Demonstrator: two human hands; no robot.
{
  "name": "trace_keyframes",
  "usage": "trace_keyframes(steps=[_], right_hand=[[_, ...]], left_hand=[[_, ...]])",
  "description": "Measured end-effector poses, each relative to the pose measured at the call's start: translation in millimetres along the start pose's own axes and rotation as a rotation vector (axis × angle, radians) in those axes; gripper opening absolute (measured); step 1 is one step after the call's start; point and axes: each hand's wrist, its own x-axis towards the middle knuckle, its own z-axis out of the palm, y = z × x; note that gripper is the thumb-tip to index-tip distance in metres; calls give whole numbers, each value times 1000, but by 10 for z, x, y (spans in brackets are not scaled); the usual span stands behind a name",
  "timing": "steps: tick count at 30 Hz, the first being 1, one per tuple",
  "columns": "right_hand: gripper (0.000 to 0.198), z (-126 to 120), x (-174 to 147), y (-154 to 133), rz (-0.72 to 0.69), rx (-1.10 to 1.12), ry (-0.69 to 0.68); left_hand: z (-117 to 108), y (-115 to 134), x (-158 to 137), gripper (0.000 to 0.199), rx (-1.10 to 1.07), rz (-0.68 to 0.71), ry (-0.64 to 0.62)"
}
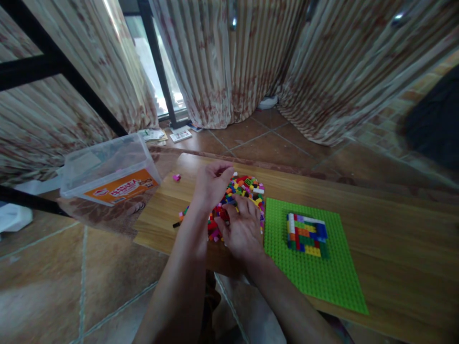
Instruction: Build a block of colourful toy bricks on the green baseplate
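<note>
A heap of small coloured toy bricks [247,184] lies on the wooden table. My left hand [212,184] is over the far left side of the heap, its thumb and fingers closed toward each other. What it holds, if anything, I cannot make out. My right hand [244,227] rests palm down on the near side of the heap, touching bricks with its fingers apart. To the right lies a green studded baseplate [304,282], bearing a low block of bricks [306,234] in red, yellow, blue, green, orange and white.
A clear plastic box [107,160] with an orange label stands beyond the table's left end. One pink brick [177,177] sits apart on the wooden table [394,239]. Striped curtains [215,62] hang behind, with booklets [180,134] on the tiled floor.
</note>
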Motion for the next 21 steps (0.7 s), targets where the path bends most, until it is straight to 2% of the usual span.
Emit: trace_keyframes(steps=[7, 12, 16, 19, 21], right_hand=[[24, 11, 41, -63, 110, 20, 15], [21, 37, 39, -43, 75, 67, 69], [19, -59, 52, 23, 75, 214, 173], [16, -197, 74, 127, 125, 393, 264], [15, -291, 85, 218, 199, 546, 300]], left_hand=[[0, -35, 13, 17, 37, -5, -3], [12, -18, 1, 18, 65, -15, -4], [6, 7, -9, 18, 91, -38, -21], [15, 22, -31, 18, 116, -67, -114], [53, 35, -67, 18, 101, -96, -242]])
